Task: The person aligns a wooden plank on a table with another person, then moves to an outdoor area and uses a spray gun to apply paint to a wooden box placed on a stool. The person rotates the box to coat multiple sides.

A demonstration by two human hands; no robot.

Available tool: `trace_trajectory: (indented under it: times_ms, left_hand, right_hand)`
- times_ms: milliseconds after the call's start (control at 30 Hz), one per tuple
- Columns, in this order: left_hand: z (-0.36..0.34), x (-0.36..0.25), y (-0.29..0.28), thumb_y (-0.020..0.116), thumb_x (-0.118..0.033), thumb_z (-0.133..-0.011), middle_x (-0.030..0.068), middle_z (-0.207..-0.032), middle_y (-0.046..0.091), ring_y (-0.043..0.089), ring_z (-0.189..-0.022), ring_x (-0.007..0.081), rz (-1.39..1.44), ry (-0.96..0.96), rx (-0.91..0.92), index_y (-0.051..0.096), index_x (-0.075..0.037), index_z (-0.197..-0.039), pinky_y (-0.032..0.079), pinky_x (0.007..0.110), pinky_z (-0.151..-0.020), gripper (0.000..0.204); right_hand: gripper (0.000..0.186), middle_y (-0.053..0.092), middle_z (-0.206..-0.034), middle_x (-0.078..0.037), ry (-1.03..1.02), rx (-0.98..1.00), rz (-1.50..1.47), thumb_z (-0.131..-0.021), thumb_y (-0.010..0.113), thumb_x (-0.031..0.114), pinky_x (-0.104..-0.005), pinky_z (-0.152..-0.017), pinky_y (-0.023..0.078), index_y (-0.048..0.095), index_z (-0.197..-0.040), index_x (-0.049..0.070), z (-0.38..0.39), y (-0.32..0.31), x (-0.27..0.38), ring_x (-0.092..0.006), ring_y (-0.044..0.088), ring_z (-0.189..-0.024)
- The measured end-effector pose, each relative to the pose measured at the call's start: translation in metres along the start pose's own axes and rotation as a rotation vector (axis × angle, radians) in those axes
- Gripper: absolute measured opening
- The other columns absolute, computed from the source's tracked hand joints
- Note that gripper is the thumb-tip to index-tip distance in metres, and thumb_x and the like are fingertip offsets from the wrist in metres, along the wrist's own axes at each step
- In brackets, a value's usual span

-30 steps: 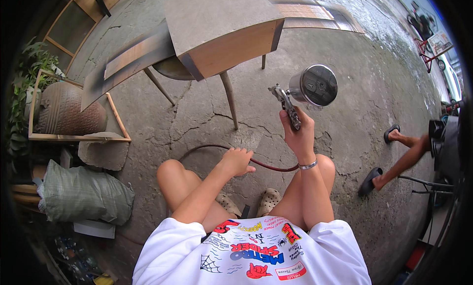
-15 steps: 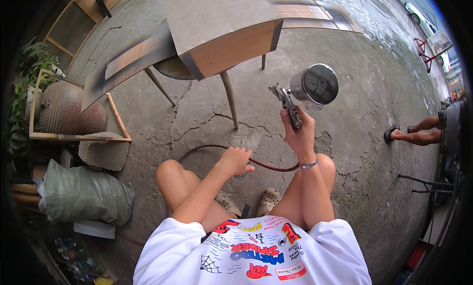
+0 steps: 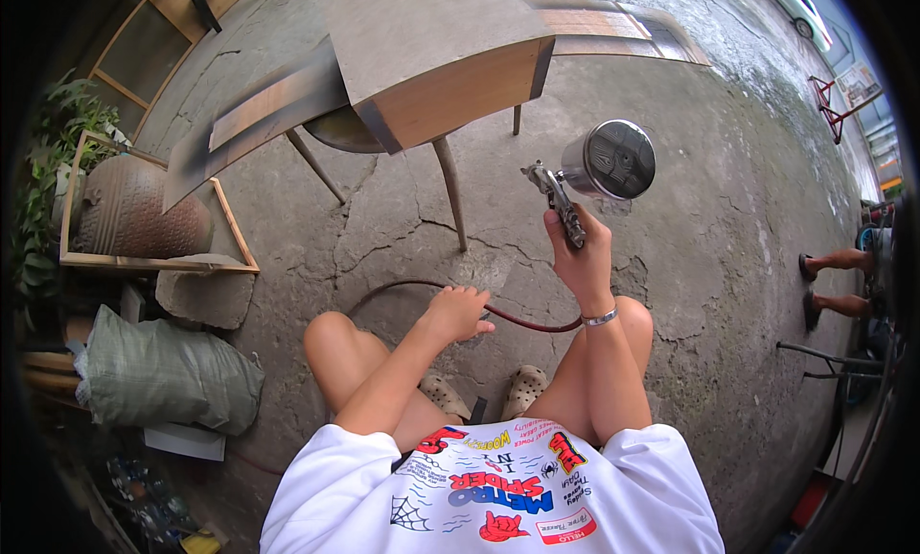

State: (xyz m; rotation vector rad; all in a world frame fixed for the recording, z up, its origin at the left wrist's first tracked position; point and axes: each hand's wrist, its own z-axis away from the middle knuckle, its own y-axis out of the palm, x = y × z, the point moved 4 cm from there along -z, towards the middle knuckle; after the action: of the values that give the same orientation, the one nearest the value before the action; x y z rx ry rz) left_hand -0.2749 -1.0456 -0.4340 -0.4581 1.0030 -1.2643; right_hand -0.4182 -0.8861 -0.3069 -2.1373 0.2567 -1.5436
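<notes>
My right hand is closed around the handle of a metal spray gun. The gun's round silver cup with a dark lid sticks out to the right, and its nozzle end points up and left. A dark red air hose runs from near my right wrist across to the left. My left hand is closed over that hose, which comes out between fingers and thumb. Beyond my hands, a box-shaped wooden panel piece with a grey top rests on a round stool.
Boards with dark overspray jut out on both sides of the stool. At left are a wooden frame, a clay pot, a stone block and a green sack. A person's legs show at far right.
The person at far right has shifted, with both feet now visible further right. My view has turned very slightly; my hands, the spray gun and the hose keep nearly the same positions.
</notes>
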Motion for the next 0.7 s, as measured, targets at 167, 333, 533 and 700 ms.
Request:
trace_trajectory:
  times_ms: [167,333,533,700]
  left_hand:
    - [0.0012,-0.0003,-0.0022,0.072,-0.052,-0.093,0.0188,-0.128,0.067,0.062,-0.124,0.0363,0.006,-0.003,-0.001,0.059,-0.005,-0.135,0.047,0.048,-0.107,0.064]
    - [0.0011,0.0016,-0.0008,0.072,-0.052,-0.092,0.0189,-0.128,0.067,0.062,-0.124,0.0365,-0.001,-0.003,-0.004,0.058,-0.005,-0.136,0.047,0.048,-0.107,0.066]
    - [0.0002,0.0039,0.0038,0.069,-0.052,-0.093,0.0180,-0.127,0.067,0.064,-0.120,0.0355,-0.025,0.021,-0.015,0.055,-0.005,-0.143,0.049,0.047,-0.103,0.070]
    - [-0.0001,0.0031,0.0021,0.069,-0.053,-0.093,0.0181,-0.127,0.067,0.064,-0.121,0.0352,-0.029,0.011,0.005,0.056,-0.005,-0.141,0.049,0.047,-0.102,0.070]
  right_hand:
    - [0.030,0.061,-0.070,-0.014,0.006,0.009,0.006,-0.095,0.077,0.025,-0.0337,-0.057,0.045,0.071,-0.105,-0.002,-0.0002,0.0012,0.0008,-0.0211,0.055,-0.057]
    - [0.030,0.061,-0.070,-0.014,0.008,0.004,-0.001,-0.095,0.077,0.026,-0.0338,-0.057,0.045,0.072,-0.105,-0.002,-0.0007,0.0031,-0.0011,-0.0213,0.055,-0.057]
    - [0.029,0.061,-0.070,-0.014,0.032,0.013,-0.009,-0.095,0.077,0.025,-0.0341,-0.057,0.044,0.072,-0.105,-0.002,0.0009,0.0053,-0.0023,-0.0218,0.055,-0.057]
    - [0.029,0.060,-0.069,-0.013,0.034,0.014,-0.009,-0.095,0.077,0.026,-0.0342,-0.057,0.044,0.072,-0.105,-0.002,0.0010,0.0060,-0.0034,-0.0217,0.054,-0.057]
